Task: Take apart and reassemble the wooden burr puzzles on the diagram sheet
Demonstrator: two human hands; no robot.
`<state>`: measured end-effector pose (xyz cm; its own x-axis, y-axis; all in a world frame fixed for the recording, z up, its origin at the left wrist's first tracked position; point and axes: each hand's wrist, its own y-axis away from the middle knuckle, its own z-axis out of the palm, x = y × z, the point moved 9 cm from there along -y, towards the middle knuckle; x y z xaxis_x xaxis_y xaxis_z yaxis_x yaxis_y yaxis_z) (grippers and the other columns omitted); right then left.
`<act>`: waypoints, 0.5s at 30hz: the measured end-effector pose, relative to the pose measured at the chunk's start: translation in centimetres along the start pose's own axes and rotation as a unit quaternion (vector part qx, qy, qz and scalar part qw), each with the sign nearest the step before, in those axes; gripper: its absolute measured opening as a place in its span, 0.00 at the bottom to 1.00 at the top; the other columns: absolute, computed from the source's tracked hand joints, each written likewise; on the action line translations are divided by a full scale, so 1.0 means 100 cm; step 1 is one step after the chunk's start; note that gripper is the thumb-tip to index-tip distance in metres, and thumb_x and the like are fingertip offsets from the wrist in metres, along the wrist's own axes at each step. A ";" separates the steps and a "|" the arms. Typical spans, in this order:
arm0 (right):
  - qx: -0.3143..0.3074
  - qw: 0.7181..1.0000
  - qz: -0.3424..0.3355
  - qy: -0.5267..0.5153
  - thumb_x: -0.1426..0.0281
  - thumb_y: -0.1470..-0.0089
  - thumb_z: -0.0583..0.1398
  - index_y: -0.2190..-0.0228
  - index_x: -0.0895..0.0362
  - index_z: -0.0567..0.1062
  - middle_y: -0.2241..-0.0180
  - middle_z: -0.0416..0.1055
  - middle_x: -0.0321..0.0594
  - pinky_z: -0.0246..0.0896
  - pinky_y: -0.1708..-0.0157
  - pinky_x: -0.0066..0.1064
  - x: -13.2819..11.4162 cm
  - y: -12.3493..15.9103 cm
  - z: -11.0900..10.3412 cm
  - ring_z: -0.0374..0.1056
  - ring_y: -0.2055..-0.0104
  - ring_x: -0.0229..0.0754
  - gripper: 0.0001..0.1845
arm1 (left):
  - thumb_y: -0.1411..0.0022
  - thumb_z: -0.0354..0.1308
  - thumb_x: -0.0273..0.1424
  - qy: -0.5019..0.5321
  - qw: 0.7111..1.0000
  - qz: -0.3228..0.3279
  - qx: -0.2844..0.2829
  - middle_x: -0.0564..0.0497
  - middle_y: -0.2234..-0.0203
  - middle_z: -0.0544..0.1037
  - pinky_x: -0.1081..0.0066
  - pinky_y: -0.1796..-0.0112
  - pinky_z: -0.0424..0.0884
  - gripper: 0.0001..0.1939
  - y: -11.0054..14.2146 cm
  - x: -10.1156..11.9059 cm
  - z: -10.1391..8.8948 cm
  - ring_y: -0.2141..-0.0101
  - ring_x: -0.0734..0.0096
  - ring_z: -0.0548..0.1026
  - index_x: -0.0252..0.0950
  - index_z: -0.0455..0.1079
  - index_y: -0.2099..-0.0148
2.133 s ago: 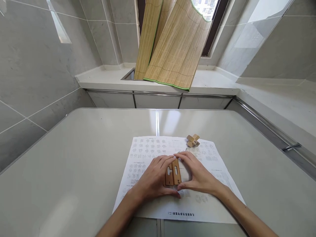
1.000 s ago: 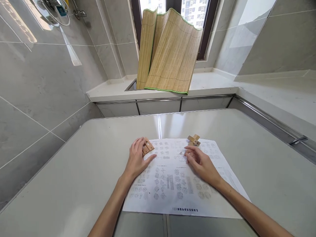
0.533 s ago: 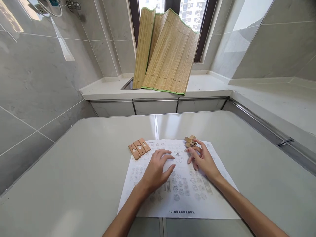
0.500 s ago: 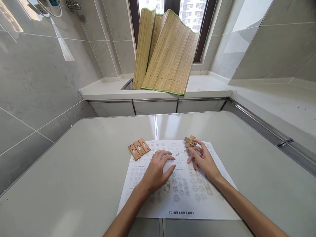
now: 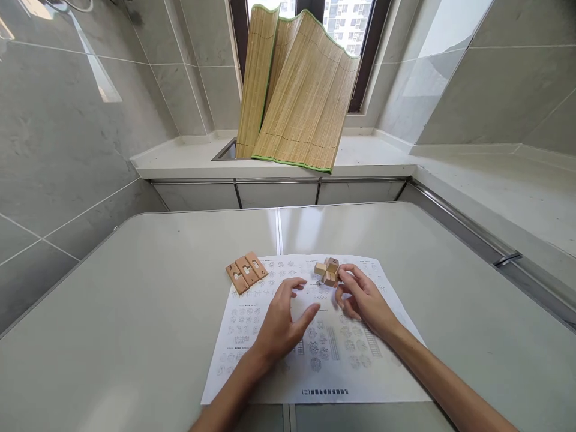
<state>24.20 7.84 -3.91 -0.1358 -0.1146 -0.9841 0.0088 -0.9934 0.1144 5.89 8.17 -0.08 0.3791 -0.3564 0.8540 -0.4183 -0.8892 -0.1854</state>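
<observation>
Head view: the stubby-armed wooden cross (image 5: 327, 272) was over the sheet (image 5: 360, 383), its right side touched by the right hand's fingers (image 5: 344, 271), grip unclear; the left hand (image 5: 279, 319) had fingers apart. Three slotted plates (image 5: 251, 278) overlapped the sheet's corner.

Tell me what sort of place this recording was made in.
Likely a tiled room in a home, perhaps a bathroom, though I can't be sure: grey wall tiles, a bamboo mat propped on a white ledge, and a window with a building outside.
</observation>
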 end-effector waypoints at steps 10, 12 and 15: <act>-0.235 0.969 0.051 -0.062 0.47 0.32 0.58 0.52 0.49 0.61 0.76 0.74 0.30 0.46 0.88 0.19 0.002 0.028 0.054 0.63 0.85 0.33 0.21 | 0.33 0.65 0.38 0.158 0.985 0.002 -0.076 0.45 0.43 0.77 0.56 0.42 0.72 0.26 0.003 0.022 0.005 0.44 0.54 0.76 0.43 0.66 0.36; -0.253 0.963 0.061 -0.067 0.48 0.35 0.61 0.48 0.50 0.63 0.70 0.75 0.35 0.52 0.86 0.20 0.001 0.030 0.057 0.71 0.78 0.37 0.25 | 0.36 0.68 0.38 0.179 0.981 0.008 -0.070 0.43 0.39 0.75 0.55 0.39 0.70 0.27 0.002 0.024 0.002 0.40 0.51 0.74 0.42 0.68 0.37; -0.306 0.947 0.083 -0.042 0.49 0.36 0.62 0.50 0.54 0.71 0.67 0.75 0.39 0.57 0.83 0.22 0.000 0.034 0.065 0.72 0.74 0.37 0.24 | 0.37 0.69 0.39 0.208 0.974 0.008 -0.093 0.42 0.38 0.75 0.53 0.38 0.69 0.26 0.003 0.024 0.004 0.39 0.48 0.73 0.42 0.71 0.38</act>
<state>17.81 4.46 -2.65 -0.1606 -0.2942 -0.9421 0.6068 -0.7823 0.1409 7.04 6.94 1.71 0.0193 -0.1884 0.9819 -0.5793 -0.8026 -0.1426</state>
